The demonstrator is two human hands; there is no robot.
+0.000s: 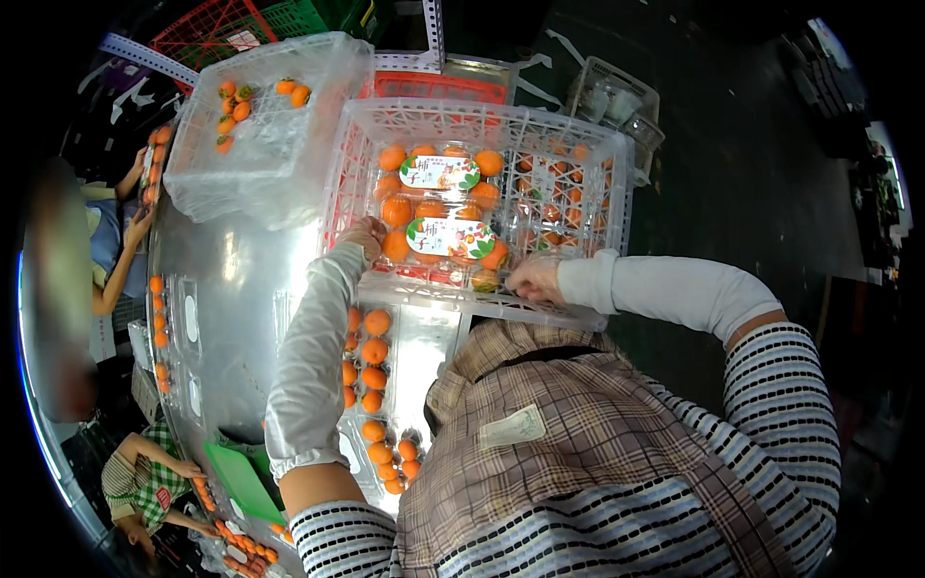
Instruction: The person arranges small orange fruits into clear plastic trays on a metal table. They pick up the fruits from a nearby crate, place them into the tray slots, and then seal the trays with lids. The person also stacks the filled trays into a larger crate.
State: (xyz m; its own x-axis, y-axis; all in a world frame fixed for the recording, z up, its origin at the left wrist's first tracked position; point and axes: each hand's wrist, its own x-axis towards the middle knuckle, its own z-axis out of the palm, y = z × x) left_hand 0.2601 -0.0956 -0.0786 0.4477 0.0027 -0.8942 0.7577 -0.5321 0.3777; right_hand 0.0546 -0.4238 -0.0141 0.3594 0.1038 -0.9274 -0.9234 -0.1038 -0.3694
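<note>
At the far left, a co-worker's forearm (120, 260) is seen reaching toward the rim of a round metal table (231, 289), and rows of orange fruit (157, 318) are laid in clear trays along that edge. Further back, a white plastic crate lined with clear film (260, 135) is set on the table, a few loose fruit lying inside it. A green board (241, 482) rests near the lower edge of the table. The left hand (361, 236) — sleeved in pale grey — is curled against the left end of a clear lidded fruit pack (445, 241), which lies in a white lattice crate (578, 154) beside a second, similar pack (438, 173); both are topped with white labels. More fruit in trays (371, 376) is lined up below the crate. The right hand (535, 279) is placed at the crate's near rim, by the pack's right corner, fingers bent; whether it grips the pack or only the rim cannot be told.
</note>
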